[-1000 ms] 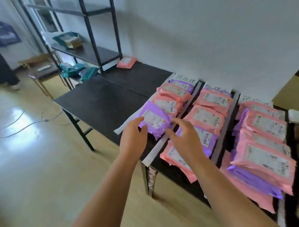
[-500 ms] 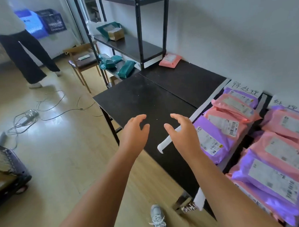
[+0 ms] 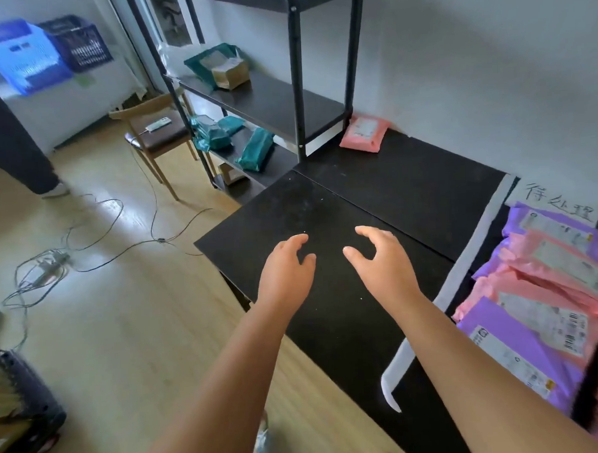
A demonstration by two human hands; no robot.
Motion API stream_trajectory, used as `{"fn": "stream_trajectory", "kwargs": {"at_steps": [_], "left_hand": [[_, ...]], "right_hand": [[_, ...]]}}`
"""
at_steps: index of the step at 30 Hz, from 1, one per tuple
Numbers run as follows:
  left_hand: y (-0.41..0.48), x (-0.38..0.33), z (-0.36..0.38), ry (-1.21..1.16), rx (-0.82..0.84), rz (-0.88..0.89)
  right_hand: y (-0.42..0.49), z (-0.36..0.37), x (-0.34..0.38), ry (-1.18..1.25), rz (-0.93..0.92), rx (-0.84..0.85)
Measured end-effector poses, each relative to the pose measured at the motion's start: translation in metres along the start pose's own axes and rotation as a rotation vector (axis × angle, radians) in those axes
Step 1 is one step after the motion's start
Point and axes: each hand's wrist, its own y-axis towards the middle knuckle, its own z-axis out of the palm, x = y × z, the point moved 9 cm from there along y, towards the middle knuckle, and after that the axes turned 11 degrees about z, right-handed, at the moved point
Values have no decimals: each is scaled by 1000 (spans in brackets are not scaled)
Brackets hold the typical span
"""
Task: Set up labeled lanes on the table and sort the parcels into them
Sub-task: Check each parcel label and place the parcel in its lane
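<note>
Over the black table (image 3: 409, 187) my empty left hand (image 3: 286, 271) and right hand (image 3: 383, 265) hovered loosely spread, where a careless right forearm could have skewed the paper lane strip (image 3: 462, 270).

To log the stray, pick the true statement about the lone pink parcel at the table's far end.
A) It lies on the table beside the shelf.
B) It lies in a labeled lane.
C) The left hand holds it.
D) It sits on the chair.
A: the pink parcel lies alone on the table next to the shelf, well beyond the left hand and right hand, which hold nothing.
</note>
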Motion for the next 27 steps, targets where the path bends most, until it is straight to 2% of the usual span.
{"fn": "stream_trajectory", "kwargs": {"at_steps": [10, 17, 23, 27], "left_hand": [[152, 36, -36, 84, 208, 215], [233, 35, -13, 90, 358, 302], [296, 23, 6, 69, 352, 316], [335, 22, 23, 62, 375, 299]], "right_hand": [[77, 45, 51, 17, 197, -201], [119, 43, 51, 6, 304, -294], [191, 29, 48, -29, 309, -319], [236, 31, 41, -76, 341, -279]]}}
